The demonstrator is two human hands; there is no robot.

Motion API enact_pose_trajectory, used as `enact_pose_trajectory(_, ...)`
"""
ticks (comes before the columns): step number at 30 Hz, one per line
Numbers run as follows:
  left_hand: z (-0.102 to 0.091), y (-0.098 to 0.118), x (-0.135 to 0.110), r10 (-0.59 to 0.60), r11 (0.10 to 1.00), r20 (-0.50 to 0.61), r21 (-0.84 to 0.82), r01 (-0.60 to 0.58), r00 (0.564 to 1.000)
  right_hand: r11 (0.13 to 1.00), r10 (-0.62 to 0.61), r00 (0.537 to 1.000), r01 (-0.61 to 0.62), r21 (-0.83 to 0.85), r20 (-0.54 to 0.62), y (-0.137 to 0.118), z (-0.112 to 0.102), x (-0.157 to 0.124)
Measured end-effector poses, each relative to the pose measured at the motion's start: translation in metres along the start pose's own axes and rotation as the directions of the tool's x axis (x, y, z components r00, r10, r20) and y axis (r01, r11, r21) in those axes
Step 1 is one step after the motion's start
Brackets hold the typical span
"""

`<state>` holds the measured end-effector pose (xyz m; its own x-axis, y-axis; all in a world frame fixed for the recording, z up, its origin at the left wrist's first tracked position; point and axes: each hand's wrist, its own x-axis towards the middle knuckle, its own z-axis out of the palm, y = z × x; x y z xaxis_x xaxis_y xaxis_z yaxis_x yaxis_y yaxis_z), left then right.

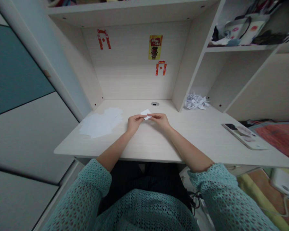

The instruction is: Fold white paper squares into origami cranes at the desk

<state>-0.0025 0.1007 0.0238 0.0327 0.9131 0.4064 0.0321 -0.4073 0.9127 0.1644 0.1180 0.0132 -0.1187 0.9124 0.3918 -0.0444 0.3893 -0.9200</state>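
Observation:
A small white piece of paper [145,112] is pinched between both hands above the middle of the desk. My left hand [135,122] is closed on its left side, and my right hand [161,119] grips the right side with thumb and fingertips. Fingers cover part of the paper, so I cannot tell whether it is folded. To the left of my left hand, flat sheets of white paper [98,123] lie spread in an overlapping pile. Toward the back right, a heap of small white paper pieces [196,101] sits in the shelf's lower compartment.
On the right of the white desk [197,141] lies a phone-like flat white device [245,136]. A round cable hole [155,104] is set near the back panel. An upright shelf divider [195,64] stands between the middle and the paper heap. Red cloth [279,136] lies at far right.

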Motion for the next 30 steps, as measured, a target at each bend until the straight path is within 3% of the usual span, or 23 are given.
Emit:
enact_pose_trajectory(10,-0.002,-0.004,0.003,0.007,0.999,-0.102,-0.047,-0.012,0.995,0.998,0.053,0.998,-0.052,0.018,-0.017,-0.008,-0.002,-0.002)
enact_pose_trajectory(18,0.002,0.0,0.002,-0.083,0.992,-0.057,-0.101,0.077,0.995,0.999,0.037,0.997,-0.038,-0.025,-0.066,-0.008,-0.001,-0.003)
enact_pose_trajectory(25,0.005,-0.003,0.001,-0.216,0.927,-0.042,-0.323,0.191,0.976,0.999,-0.002,0.997,0.0,-0.032,-0.081,-0.007,0.007,-0.004)
enact_pose_trajectory(30,0.006,-0.004,0.001,-0.231,0.909,-0.054,-0.367,0.196,0.971,1.0,-0.007,0.993,0.007,0.001,-0.115,-0.005,0.012,-0.005)
